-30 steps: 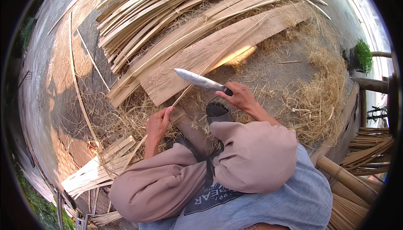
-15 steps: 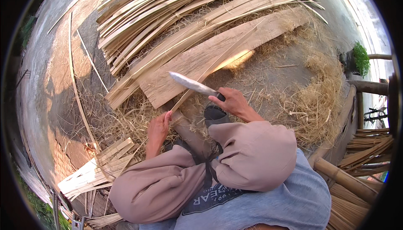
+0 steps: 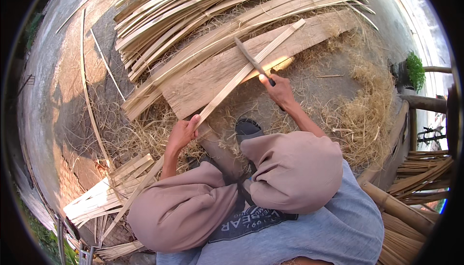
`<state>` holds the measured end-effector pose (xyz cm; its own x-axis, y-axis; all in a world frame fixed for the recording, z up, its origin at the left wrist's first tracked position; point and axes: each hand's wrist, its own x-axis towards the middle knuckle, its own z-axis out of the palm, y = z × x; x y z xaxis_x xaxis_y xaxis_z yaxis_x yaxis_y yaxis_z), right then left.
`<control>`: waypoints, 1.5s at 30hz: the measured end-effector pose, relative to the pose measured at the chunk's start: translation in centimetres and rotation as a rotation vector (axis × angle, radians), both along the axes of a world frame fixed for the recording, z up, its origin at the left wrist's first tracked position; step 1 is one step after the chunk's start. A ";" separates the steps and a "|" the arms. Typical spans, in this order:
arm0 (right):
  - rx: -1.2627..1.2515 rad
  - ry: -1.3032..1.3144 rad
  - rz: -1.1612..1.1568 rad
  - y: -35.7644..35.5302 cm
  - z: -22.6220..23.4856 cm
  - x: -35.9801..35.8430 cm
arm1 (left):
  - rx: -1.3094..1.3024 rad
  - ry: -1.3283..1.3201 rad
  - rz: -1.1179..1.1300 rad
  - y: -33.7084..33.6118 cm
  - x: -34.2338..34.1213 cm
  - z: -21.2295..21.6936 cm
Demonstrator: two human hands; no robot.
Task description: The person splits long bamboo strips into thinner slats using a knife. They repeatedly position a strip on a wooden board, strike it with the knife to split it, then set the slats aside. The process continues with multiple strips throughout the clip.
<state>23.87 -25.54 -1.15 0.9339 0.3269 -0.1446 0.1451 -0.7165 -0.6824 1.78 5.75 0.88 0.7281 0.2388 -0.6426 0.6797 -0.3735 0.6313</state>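
Observation:
My left hand grips a long, pale bamboo strip that slants up and to the right over a wide wooden plank. The strip's lower part passes under my left wrist toward the lower left. Closed round a dark handle, my right hand holds a knife whose blade lies across the strip near its far half. The blade points up and to the left. Whether the edge bites into the strip I cannot tell.
Beyond the plank lies a large pile of split bamboo strips. Curly shavings cover the ground on the right and around my feet. More short strips lie at lower left. A bamboo pole frame stands at right.
My right hand has moved up and right with the knife, its blade turning steeper. The strip now shows its broad face, and my left hand has risen slightly.

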 end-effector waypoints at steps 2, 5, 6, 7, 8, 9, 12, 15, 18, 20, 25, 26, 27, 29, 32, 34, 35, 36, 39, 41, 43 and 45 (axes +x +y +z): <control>0.001 0.038 0.242 3.5 0.7 -8.0 | -0.173 0.090 0.086 1.0 -0.5 0.9; -0.056 -0.060 0.293 2.3 0.5 -9.5 | -0.459 0.243 0.174 2.1 -0.4 1.8; -0.087 -0.059 0.264 0.9 0.0 -8.9 | -0.505 0.274 0.186 2.7 -1.2 1.4; -0.069 -0.030 0.126 -1.5 -0.7 -5.4 | -0.553 0.291 0.185 3.2 -1.5 1.0; -0.072 -0.003 -0.021 -3.5 -0.4 -1.5 | -0.593 0.301 0.194 4.1 -1.9 0.7; -0.104 -0.024 -0.198 -6.2 0.3 2.5 | -0.588 0.302 0.155 4.6 -2.2 0.4; -0.073 -0.035 -0.452 -11.5 1.4 9.9 | -0.422 0.225 0.117 3.5 -2.0 2.6; -0.028 0.016 -0.232 -6.9 0.7 6.8 | -0.441 0.235 0.144 3.0 -1.3 1.5; -0.002 0.069 0.168 0.1 -0.1 -4.8 | -0.530 0.290 0.167 3.3 -0.4 1.0; 0.006 -0.141 0.324 2.0 -0.5 -11.2 | -0.601 0.349 0.169 4.3 -0.7 1.0; -0.015 0.042 -0.070 -3.2 -0.4 -0.3 | -0.697 0.400 0.175 6.5 -2.5 0.4; -0.096 -0.114 -0.174 -6.3 -1.2 4.0 | -0.706 0.396 0.162 6.7 -2.9 0.7; -0.054 -0.072 -0.373 -9.2 -1.0 7.3 | -0.676 0.429 0.153 6.7 -2.6 0.7; 0.024 -0.033 -0.562 -11.2 0.5 11.2 | -0.656 0.398 0.157 6.7 -3.0 0.8; 0.043 0.005 -0.217 -6.0 1.6 6.9 | -0.625 0.412 0.188 6.4 -3.8 1.1; -0.052 -0.017 0.074 -1.6 1.2 0.0 | -0.612 0.434 0.187 6.6 -3.9 0.9; 0.004 -0.097 0.198 -0.3 0.7 -4.0 | -0.617 0.435 0.177 6.9 -3.6 0.9; 0.066 -0.174 0.327 0.5 0.1 -6.3 | -0.617 0.437 0.176 7.3 -4.2 1.4; -0.008 -0.050 0.117 -1.2 -0.9 -2.6 | -0.584 0.463 0.220 9.2 -8.8 3.5; -0.118 -0.065 -0.132 -4.8 -0.5 3.0 | -0.522 0.441 0.174 9.2 -9.2 4.2; -0.003 -0.015 -0.411 -7.9 1.2 7.7 | -0.479 0.407 0.099 8.8 -8.5 3.9; -0.028 -0.036 -0.329 -7.2 2.6 9.0 | -0.369 0.403 0.098 8.7 -10.5 4.3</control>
<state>32.84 -32.75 1.48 0.9935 0.0029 -0.1140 -0.0735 -0.7475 -0.6602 -8.67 14.41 5.17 0.3925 -0.0002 -0.9197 0.9151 -0.0997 0.3906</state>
